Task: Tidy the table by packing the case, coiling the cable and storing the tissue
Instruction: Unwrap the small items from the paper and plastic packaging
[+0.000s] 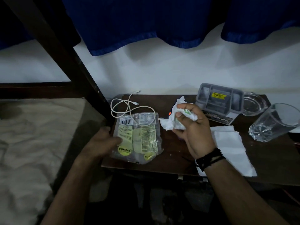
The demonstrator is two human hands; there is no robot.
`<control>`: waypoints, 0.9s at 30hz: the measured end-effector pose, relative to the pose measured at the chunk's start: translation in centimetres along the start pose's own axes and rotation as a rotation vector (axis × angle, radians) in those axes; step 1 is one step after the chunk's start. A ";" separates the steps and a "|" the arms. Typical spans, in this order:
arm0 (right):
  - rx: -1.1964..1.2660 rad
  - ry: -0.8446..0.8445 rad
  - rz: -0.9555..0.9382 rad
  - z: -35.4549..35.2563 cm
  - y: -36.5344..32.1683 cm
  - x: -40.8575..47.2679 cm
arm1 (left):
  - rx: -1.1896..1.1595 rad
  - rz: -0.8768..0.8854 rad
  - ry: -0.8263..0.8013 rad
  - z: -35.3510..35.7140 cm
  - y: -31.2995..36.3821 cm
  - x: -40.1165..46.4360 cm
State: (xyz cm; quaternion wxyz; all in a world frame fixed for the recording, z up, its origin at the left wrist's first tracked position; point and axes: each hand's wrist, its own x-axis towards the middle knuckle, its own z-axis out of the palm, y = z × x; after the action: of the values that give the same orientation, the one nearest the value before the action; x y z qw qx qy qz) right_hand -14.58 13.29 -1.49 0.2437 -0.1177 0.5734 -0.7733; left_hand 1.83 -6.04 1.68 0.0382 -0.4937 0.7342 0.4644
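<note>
My right hand (193, 127) grips a crumpled white tissue (170, 124) above the middle of the dark wooden table (170, 161). My left hand (103, 142) rests on the left edge of a clear plastic packet (139, 138) with yellow labels, thumb on top of it. A white cable (129, 108) lies in a loose loop at the table's far left, partly over the packet. A grey compartmented case (219, 101) with a yellow sticker sits at the back right. A small orange-tipped object (169, 113) shows behind the tissue, mostly hidden.
A flat white napkin (230, 146) lies at the table's front right. A clear drinking glass (274, 122) stands at the right edge, with a glass ashtray (254, 104) behind it. A dark bed post (68, 59) and bedding (32, 143) are on the left.
</note>
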 end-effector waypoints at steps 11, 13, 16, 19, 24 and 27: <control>-0.010 -0.004 0.050 0.9 0.0 -0.7 | -0.324 0.002 0.104 -3.3 -2.1 -4.5; -0.002 0.004 0.071 0.7 0.0 -0.9 | -0.401 -0.019 0.039 -3.3 -1.5 -5.0; 0.041 0.020 0.102 0.3 -0.3 -1.0 | -0.569 -0.165 -0.103 -3.2 -0.4 -5.4; 0.067 0.056 0.108 -0.2 -0.9 -1.1 | -0.681 -0.324 -0.200 -3.8 -0.1 -5.4; 0.100 0.091 0.093 -1.1 -1.9 -1.0 | -0.850 -0.388 -0.304 -2.2 -1.9 -6.4; 0.174 0.117 0.079 -1.6 -2.5 -1.1 | -0.726 -0.430 -0.430 -0.8 -2.1 -7.5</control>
State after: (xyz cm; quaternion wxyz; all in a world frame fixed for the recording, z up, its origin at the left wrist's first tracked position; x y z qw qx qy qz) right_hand -14.95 15.73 0.51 0.2494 -0.0281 0.5214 -0.8156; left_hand 7.54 -1.64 4.63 0.1097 -0.5084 0.3811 0.7644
